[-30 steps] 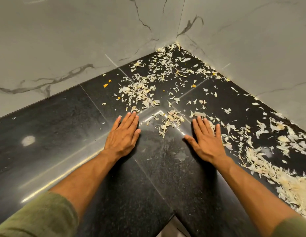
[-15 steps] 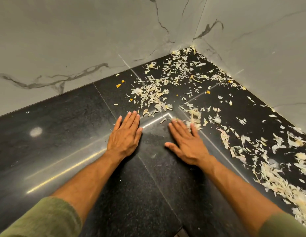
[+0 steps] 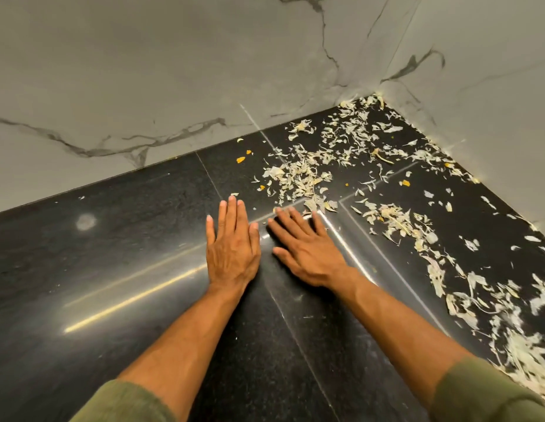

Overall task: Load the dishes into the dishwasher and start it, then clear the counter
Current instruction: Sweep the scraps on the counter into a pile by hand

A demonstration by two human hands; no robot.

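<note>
Black polished stone takes both palms flat now: the left hand (image 3: 233, 251) lies spread, fingers straight, and the right hand (image 3: 304, 249) has slid in from a second ago, when it sat well apart on the far side of a small clump of peelings; now the two hands rest just beside each other, the right one's fingers straight too and angled toward the left, gripping nothing. That little clump between them is gone from its old spot, and the right fingertips now touch the near edge of the pale vegetable scraps (image 3: 298, 178). Out from there, the scraps scatter across the counter (image 3: 112, 254) toward the back corner and run thick down the right edge, with a few orange bits (image 3: 241, 159) among them. Olive-green sleeves (image 3: 125, 402) show at both forearms. Grey-veined marble walls (image 3: 143, 71) meet at the corner, and light streaks gleam across the dark slab's left half.
</note>
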